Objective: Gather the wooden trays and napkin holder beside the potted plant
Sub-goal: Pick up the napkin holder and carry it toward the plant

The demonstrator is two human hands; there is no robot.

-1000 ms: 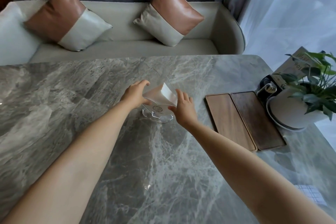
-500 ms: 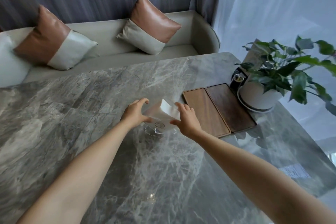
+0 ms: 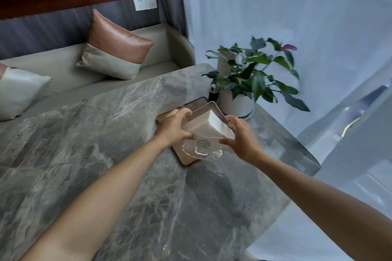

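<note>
Risk sits mainly in the clear glass-like base of the napkin holder (image 3: 204, 136), which the left hand (image 3: 172, 128) and right hand (image 3: 241, 135) carry between them, fingers of each pressed against opposite sides of the white napkin stack rather than around the foot. Because the grip is on soft paper, a squeeze that slackens could let the stack slide out of the holder, or let the whole piece tip, and it already looks tilted toward the camera. It is held above the near end of the wooden trays (image 3: 186, 160), which lie side by side on the marble table (image 3: 89, 154) just beside the potted plant (image 3: 250, 82); whether the base touches the tray cannot be told from this view. A hard set-down could chip the base against wood or stone, and the round foot could catch a tray rim and rock. Leaves hang out over the far tray ends, so a reach further in could brush them, and a small dark bottle-like thing (image 3: 213, 93) stands against the white pot where a knuckle might knock it. The table edge falls away close on the right, leaving little margin there. A sofa with cushions (image 3: 116, 57) sits well behind, out of the way.
</note>
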